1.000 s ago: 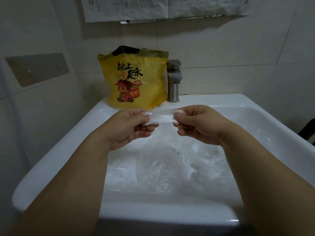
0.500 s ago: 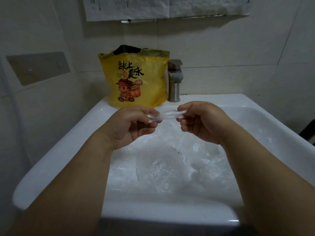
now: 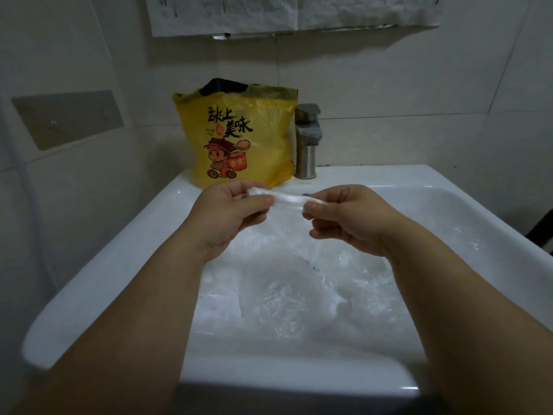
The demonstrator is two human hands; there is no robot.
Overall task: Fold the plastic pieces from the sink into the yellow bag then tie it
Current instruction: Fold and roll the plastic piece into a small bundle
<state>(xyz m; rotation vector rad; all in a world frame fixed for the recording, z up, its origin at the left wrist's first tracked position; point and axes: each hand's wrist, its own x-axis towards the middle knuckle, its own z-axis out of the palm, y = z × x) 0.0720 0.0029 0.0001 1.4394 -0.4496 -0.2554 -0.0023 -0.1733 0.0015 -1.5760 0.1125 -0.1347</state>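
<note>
left hand (image 3: 230,217): our grip pinches one end of a thin, clear plastic strip (image 3: 287,199).
right hand (image 3: 350,220): our grip pinches the other end.
sink (image 3: 119,265): glossy white; crinkled plastic pieces (image 3: 287,295) inside, below the strip.
yellow bag (image 3: 239,136): upright on the back rim, beside the steel tap (image 3: 306,139).

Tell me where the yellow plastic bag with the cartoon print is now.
In the head view, the yellow plastic bag stands on the back rim of the white ceramic sink, just left of the grey metal faucet.
</note>
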